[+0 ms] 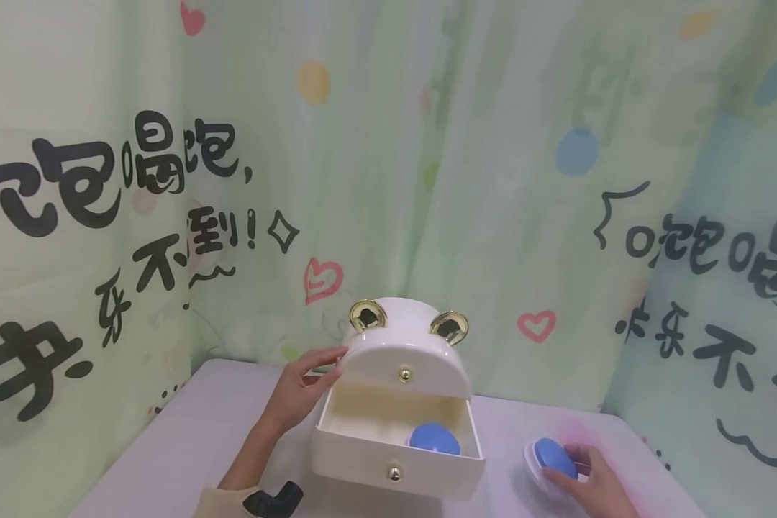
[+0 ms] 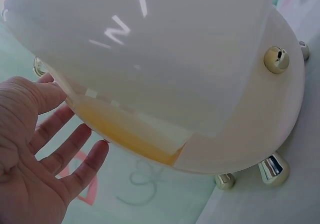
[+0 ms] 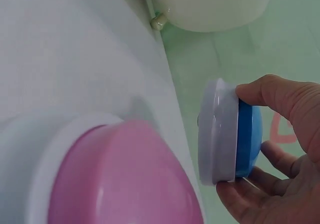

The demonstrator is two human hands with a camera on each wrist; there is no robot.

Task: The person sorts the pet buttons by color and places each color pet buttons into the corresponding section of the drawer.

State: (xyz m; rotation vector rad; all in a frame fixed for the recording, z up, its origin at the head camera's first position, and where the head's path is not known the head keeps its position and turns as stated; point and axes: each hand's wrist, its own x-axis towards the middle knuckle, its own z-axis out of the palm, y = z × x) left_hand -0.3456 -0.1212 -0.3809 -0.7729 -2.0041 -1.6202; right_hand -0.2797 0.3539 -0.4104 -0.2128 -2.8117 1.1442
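Note:
A white storage box [image 1: 421, 352] with gold-rimmed frog eyes stands on the table, its lower drawer [image 1: 388, 464] pulled out. Inside the drawer lies a blue dome [image 1: 435, 437]. My left hand [image 1: 298, 388] touches the box's upper left side; in the left wrist view its fingers [image 2: 67, 144] are spread by the edge. To the right of the box, my right hand [image 1: 596, 478] pinches a round blue-and-white push button [image 1: 555, 457]. The right wrist view shows thumb and fingers gripping the button [image 3: 227, 134] at its rim, the white base facing away from the palm.
A pink dome with a white rim [image 3: 125, 179] is close beside the right hand in the right wrist view. The white table [image 1: 188, 432] is backed by a pale green curtain [image 1: 492, 237] printed with dark lettering and hearts. Gold feet [image 2: 274, 169] support the box.

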